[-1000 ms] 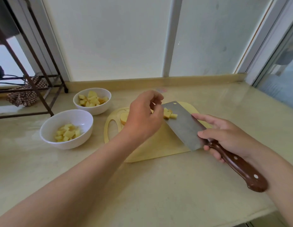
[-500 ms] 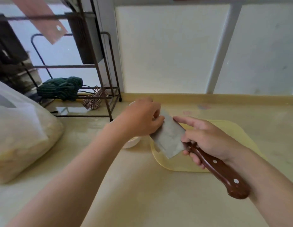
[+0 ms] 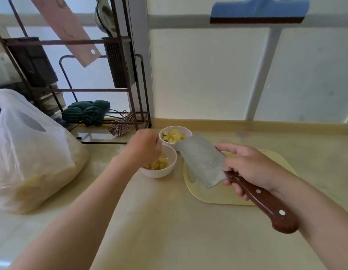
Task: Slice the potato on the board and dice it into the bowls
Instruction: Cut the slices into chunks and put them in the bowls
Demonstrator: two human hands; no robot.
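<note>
The left hand [image 3: 144, 149] dips into the near bowl [image 3: 163, 173] of potato dice [image 3: 159, 165]; its fingers are hidden. The right hand [image 3: 249, 168] grips the cleaver [image 3: 202, 162] over the cutting board [image 3: 208, 197], near the far bowl [image 3: 176, 127].

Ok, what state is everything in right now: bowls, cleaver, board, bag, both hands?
Near bowl: upright, holds potato dice.
Far bowl: upright, holds potato dice.
Cleaver: held up over the board's left end, blade tilted.
Board: lies flat, visible part bare.
Bag: slumped, yellowish contents inside.
Left hand: fingers curled down into near bowl, grip hidden.
Right hand: grips cleaver handle.
</note>
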